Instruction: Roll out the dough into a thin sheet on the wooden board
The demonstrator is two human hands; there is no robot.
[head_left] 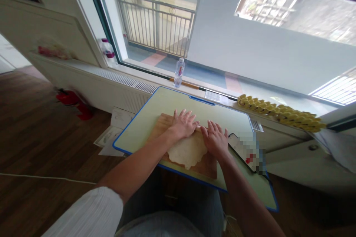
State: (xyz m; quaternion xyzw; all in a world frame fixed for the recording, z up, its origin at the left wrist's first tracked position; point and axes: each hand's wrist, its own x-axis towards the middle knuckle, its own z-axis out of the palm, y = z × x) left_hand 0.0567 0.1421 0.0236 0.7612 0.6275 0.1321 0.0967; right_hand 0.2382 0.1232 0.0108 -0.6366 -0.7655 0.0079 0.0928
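Note:
A thin, pale sheet of dough [187, 153] with an uneven edge lies on a wooden board [210, 168]. My left hand [183, 124] rests palm down over the dough's far left part, fingers stretched forward and apart. On the far right side of the dough lies my right hand [215, 137], also palm down with its fingers extended. Between the two hands a short pale strip shows; whether it is a rolling pin or the dough's far edge I cannot tell. What lies beneath the palms is hidden.
The board sits on a pale green, blue-edged table [144, 126]. Right of it lies a phone [241, 152], partly pixelated. On the windowsill stand a water bottle [178, 73] and a yellow egg-tray-like strip [278, 111]. A red fire extinguisher [73, 102] is on the floor at left.

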